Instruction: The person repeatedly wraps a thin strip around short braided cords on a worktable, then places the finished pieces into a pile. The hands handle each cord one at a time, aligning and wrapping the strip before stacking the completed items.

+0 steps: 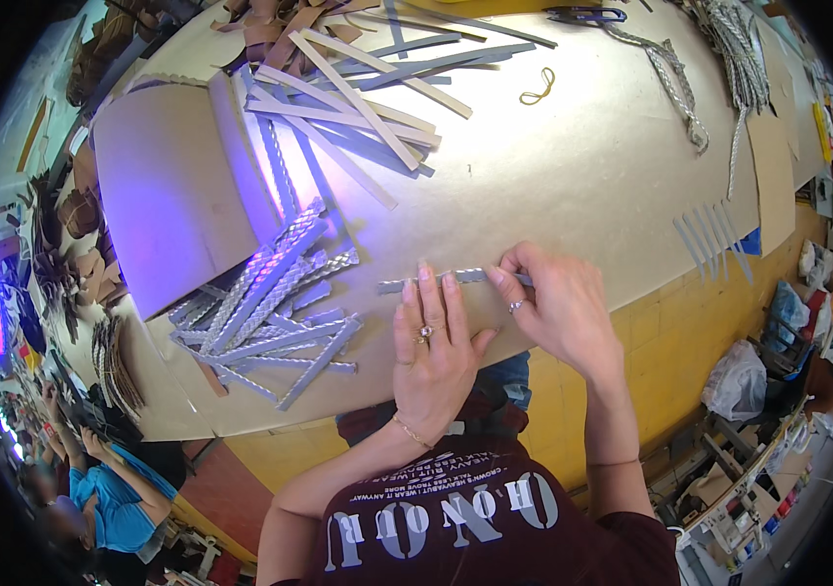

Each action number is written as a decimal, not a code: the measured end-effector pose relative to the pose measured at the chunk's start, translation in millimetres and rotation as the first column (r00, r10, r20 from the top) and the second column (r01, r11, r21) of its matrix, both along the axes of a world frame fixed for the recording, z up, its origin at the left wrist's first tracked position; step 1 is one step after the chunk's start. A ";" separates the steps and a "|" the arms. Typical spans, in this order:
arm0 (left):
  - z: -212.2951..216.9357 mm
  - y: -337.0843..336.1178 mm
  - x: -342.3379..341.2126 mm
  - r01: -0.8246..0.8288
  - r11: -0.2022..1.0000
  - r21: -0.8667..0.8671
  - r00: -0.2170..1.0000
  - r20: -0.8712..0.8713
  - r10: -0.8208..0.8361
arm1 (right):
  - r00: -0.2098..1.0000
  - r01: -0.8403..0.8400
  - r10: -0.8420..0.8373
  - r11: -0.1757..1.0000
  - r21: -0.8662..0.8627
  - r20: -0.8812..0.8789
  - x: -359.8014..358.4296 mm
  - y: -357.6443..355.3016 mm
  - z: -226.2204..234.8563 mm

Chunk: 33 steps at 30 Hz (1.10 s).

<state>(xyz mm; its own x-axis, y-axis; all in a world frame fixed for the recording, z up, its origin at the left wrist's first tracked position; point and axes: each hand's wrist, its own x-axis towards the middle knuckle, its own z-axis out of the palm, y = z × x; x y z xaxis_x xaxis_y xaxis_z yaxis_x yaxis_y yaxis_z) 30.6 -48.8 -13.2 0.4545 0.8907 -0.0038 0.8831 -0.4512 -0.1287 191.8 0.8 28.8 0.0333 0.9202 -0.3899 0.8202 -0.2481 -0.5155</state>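
Pile of finished silver strips (270,313) sits left of the strip being worked (456,280), out of the way on the tabletop (573,166). Left hand (433,342) lies flat, pinning it; right hand (558,303) pinches its right end, probably crimping.

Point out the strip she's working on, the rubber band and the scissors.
Strip (416,284), head view, its bare left part.
Rubber band (537,90), head view, the loop's edge.
Scissors (587,15), head view, the handles.
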 end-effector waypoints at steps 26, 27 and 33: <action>5.4 4.2 -3.0 0.044 0.996 -0.080 0.999 -0.027 -0.046 | 0.999 -0.015 0.008 0.990 0.143 0.050 -7.6 -9.8 -6.3; 5.4 4.2 -2.5 0.041 0.996 -0.081 0.999 -0.025 -0.043 | 0.999 -0.013 0.006 0.988 0.152 0.051 -8.0 -10.3 -6.6; 5.9 5.5 3.7 0.047 0.997 -0.059 0.998 -0.048 -0.050 | 0.995 -0.013 -0.004 0.984 0.176 0.100 -11.4 -13.3 -9.2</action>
